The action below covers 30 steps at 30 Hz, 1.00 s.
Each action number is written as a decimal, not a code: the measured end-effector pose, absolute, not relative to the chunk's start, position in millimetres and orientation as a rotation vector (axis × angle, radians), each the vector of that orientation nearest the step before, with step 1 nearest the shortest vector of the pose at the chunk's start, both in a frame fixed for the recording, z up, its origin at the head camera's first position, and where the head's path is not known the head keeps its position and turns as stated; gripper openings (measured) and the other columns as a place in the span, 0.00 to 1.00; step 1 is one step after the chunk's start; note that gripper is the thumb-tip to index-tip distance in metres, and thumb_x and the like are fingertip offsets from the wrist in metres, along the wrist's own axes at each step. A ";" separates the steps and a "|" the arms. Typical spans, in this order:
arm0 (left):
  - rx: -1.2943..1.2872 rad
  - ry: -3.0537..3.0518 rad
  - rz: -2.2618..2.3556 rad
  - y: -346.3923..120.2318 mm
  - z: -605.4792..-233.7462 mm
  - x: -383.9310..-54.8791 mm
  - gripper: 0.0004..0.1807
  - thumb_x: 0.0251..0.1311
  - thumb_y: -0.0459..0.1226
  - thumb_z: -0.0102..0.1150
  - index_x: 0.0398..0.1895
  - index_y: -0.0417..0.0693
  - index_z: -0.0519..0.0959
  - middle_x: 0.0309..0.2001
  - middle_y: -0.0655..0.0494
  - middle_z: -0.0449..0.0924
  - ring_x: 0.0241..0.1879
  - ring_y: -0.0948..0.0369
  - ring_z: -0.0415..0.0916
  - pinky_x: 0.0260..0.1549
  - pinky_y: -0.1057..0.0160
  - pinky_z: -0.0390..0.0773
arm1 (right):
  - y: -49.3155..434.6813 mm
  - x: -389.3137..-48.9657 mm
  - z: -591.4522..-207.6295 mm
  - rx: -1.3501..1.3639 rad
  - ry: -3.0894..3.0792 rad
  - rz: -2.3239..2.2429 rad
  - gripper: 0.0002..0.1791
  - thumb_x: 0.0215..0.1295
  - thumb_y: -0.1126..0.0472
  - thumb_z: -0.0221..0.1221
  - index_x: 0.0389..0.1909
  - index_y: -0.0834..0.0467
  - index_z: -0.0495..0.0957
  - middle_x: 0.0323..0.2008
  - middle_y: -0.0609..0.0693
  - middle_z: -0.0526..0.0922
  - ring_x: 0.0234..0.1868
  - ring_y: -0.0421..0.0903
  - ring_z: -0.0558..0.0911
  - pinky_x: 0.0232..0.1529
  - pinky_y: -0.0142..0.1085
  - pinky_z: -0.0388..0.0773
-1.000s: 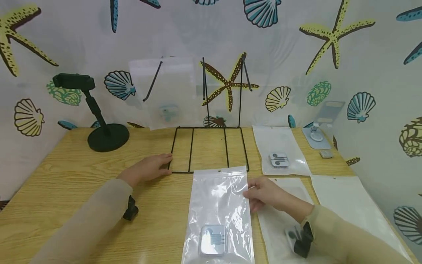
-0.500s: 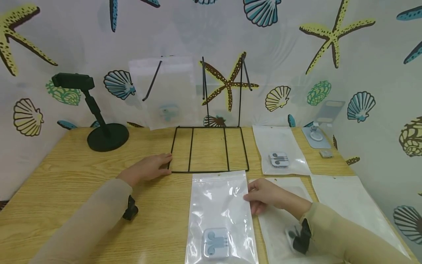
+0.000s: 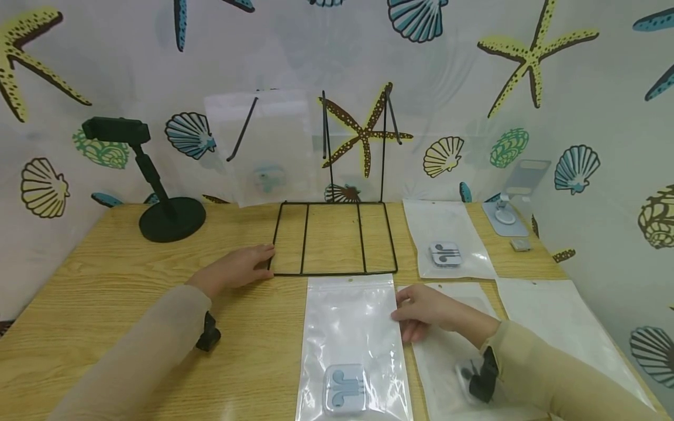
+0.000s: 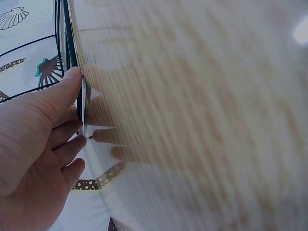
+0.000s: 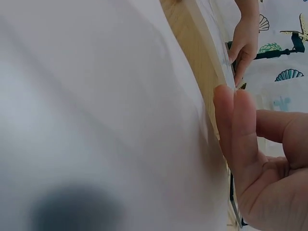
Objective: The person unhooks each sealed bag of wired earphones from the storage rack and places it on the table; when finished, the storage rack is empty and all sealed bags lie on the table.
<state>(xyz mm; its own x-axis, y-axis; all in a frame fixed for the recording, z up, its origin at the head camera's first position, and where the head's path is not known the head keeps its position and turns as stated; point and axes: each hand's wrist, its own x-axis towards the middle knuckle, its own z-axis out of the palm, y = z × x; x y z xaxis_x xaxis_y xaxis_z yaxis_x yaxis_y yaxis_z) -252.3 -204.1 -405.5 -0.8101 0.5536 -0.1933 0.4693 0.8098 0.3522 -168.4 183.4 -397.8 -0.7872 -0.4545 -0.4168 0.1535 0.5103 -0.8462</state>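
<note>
My left hand (image 3: 234,270) grips the left side of a black wire rack (image 3: 326,274) that stands on the wooden table; the left wrist view shows thumb and fingertips around the dark wire (image 4: 71,38). A clear zip bag (image 3: 354,321) lies flat in front of the rack. Inside it, near the bottom, is a square case of wired earphones (image 3: 344,387). My right hand (image 3: 423,310) pinches the bag's right edge, partway up. In the right wrist view, two fingers (image 5: 243,130) extend along that edge, with the thumb tip hidden behind them.
Another earphone bag (image 3: 453,234) lies beyond my right hand, and one (image 3: 447,351) lies under my right forearm. Further right is a white bag (image 3: 558,316). A clear bag (image 3: 279,134) hangs on the rack's left hook. Black stand (image 3: 171,219) at left, phone stand (image 3: 505,217) at right.
The bag at my right hand was tilted up and overlapped the rack's front bar; it has come down flat and slightly nearer. My left hand has stayed on the rack.
</note>
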 end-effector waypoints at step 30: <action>0.774 2.690 0.414 -203.1 -400.2 -247.6 0.35 0.66 0.43 0.51 0.68 0.31 0.54 0.68 0.35 0.48 0.66 0.42 0.45 0.61 0.45 0.53 | 210.5 -218.2 -367.9 -0.280 2.249 -1.352 0.23 0.63 0.63 0.58 0.56 0.69 0.67 0.35 0.61 0.82 0.27 0.50 0.82 0.30 0.40 0.81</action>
